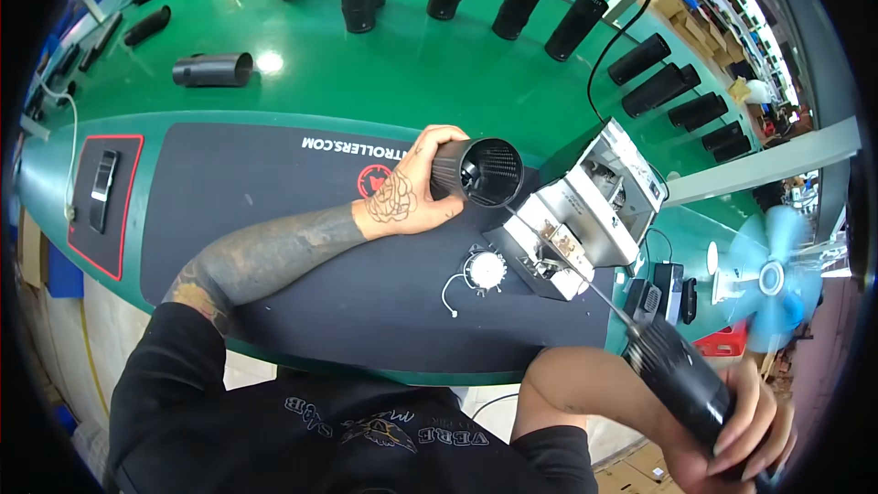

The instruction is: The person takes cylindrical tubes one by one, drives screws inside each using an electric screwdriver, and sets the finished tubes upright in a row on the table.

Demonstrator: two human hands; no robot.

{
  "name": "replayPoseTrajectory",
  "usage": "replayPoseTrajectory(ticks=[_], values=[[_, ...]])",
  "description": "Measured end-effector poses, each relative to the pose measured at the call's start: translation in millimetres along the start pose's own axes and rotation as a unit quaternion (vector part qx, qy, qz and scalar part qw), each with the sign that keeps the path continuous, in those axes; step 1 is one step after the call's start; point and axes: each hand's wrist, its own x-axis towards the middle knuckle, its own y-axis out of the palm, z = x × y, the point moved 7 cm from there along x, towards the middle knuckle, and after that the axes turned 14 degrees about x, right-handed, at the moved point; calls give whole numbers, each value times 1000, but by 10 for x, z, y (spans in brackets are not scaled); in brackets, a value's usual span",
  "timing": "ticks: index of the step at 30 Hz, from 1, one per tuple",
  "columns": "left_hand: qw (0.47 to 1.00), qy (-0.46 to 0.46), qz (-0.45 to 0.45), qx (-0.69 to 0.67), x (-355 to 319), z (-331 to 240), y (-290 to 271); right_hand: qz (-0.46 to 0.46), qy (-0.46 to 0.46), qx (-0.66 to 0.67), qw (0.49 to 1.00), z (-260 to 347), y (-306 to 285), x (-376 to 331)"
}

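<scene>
Green workbench (pixel 384 82) (glossy, lamp glare); blue fan (pixel 773 279) beside it.

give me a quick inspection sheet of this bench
surface: green bench with a dark mat.
job's things: black ribbed tube in left hand; electric screwdriver in right hand, bit reaching toward the tube.
clutter: metal fixture, small round white part, more black tubes across the bench.
grippers: both hands closed on their items.
cables: black cable at the back; thin white wire on the round part.
surroundings: blue fan, shelves at right.

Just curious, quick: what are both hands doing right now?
Left hand: closed around a black tube.
Right hand: closed around a black electric screwdriver.
</scene>
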Motion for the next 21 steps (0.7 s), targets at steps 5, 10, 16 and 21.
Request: replayPoseTrajectory(ticks=[5,10,16,21], values=[[996,50,21,65,18,-54,14,30,110,-103,988,85,50,55],[995,95,15,19,12,-133,7,46,186,-181,965,59,5,1],[995,92,33,12,13,-21,7,39,82,-56,994,29,-82,-49],[994,89,18,55,35,-104,-107,-23,75,335,939,525,-416,-137]])
